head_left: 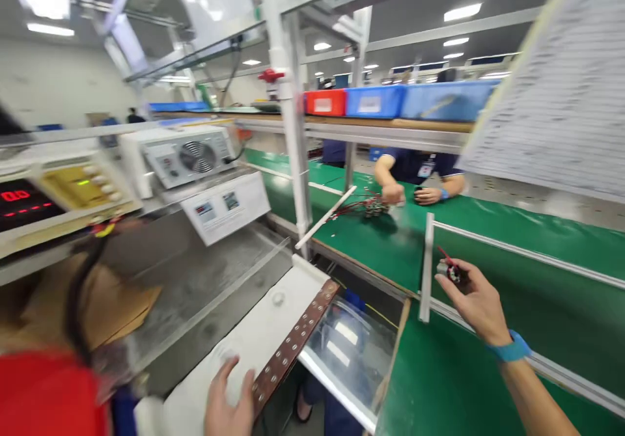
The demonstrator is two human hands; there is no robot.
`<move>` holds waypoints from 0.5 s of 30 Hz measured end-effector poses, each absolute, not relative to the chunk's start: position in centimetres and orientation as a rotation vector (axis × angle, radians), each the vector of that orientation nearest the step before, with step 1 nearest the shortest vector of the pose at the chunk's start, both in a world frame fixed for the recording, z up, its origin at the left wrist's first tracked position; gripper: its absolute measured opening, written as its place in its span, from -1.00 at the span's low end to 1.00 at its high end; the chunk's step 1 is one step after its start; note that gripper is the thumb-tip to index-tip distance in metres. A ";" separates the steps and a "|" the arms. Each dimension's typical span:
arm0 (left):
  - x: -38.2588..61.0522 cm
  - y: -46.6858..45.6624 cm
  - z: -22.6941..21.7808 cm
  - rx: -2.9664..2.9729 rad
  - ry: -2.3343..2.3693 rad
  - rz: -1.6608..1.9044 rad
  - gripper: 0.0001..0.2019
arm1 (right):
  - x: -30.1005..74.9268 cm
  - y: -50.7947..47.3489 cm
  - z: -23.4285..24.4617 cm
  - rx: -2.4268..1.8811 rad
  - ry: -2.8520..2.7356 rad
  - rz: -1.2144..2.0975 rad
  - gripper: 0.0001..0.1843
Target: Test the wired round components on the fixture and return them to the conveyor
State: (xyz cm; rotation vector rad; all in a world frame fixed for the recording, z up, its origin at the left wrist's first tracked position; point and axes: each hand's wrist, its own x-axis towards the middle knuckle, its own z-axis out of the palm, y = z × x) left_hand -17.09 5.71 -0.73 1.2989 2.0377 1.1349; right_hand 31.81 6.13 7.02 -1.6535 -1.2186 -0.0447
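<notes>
My right hand [476,299] reaches out over the green conveyor belt [512,306] and pinches a small motor part with red and black wires [452,270]. A blue wristband sits on that wrist. My left hand [229,403] rests at the bottom of the view on a white fixture plate [263,332], fingers spread flat, beside a brown strip with rivets [293,345]. It holds nothing.
White guide rails [427,267] cross the belt. Across it, another person's hands [410,193] work at a pile of wired parts [368,207]. Blue and red bins [375,101] line the upper shelf. A fan unit [188,156] and a red digit display [19,202] stand on the left.
</notes>
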 end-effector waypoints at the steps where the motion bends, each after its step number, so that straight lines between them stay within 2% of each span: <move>1: -16.0 4.8 0.6 1.464 1.993 1.267 -0.44 | 28.3 6.8 8.4 -1.537 -1.436 0.044 -0.49; 4: -13.2 2.6 4.3 1.927 1.996 1.397 -0.33 | 17.7 8.4 11.2 -1.074 -2.048 0.365 -0.63; 6: -13.0 1.7 6.0 2.126 2.123 1.315 -0.25 | 10.8 9.6 11.2 -0.747 -2.315 0.580 -0.66; 8: -14.4 0.8 6.9 2.128 2.293 1.036 -0.40 | 4.3 11.1 9.6 -0.543 -2.463 0.755 -0.66; 10: -16.9 -0.4 6.9 1.906 2.413 0.610 -0.65 | -1.6 13.0 6.7 -0.534 -2.558 0.807 -0.65; 11: -18.4 -1.2 6.7 1.761 2.434 0.407 -0.69 | -4.2 14.0 5.0 -0.601 -2.614 0.767 -0.64; 13: -21.1 -3.0 6.0 1.500 2.436 0.121 -0.67 | -8.7 15.8 1.8 -0.787 -2.751 0.645 -0.65; 15: -23.3 -5.0 4.8 1.342 2.417 0.042 -0.66 | -12.0 17.1 -0.7 -0.945 -2.855 0.522 -0.62</move>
